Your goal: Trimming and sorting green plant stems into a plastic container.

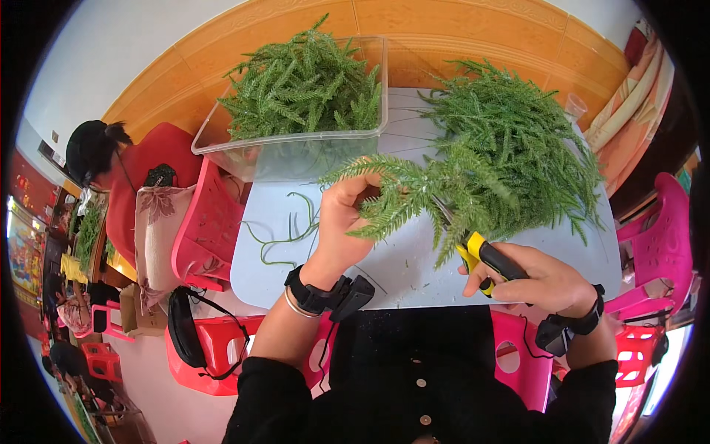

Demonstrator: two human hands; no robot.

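Observation:
My left hand (342, 226) is closed around a bushy green fern-like sprig (403, 185), raised above the table. In my right hand (547, 280) is a pair of pruning shears (474, 244) with yellow and black handles. Their metal blades reach in among the sprig's stems, and the leaves partly hide the tips. Just beyond both hands, a large heap of the same green sprigs (518, 133) lies on the right of the table. A few thin cut stems (277, 242) lie on the tabletop left of my left hand.
A clear plastic bin (259, 146) full of green sprigs (310, 89) stands at the table's far left. The pale table (399, 288) backs against an orange tiled wall. Red and pink plastic chairs surround it. At the left sits a person in red (151, 189); others are farther back.

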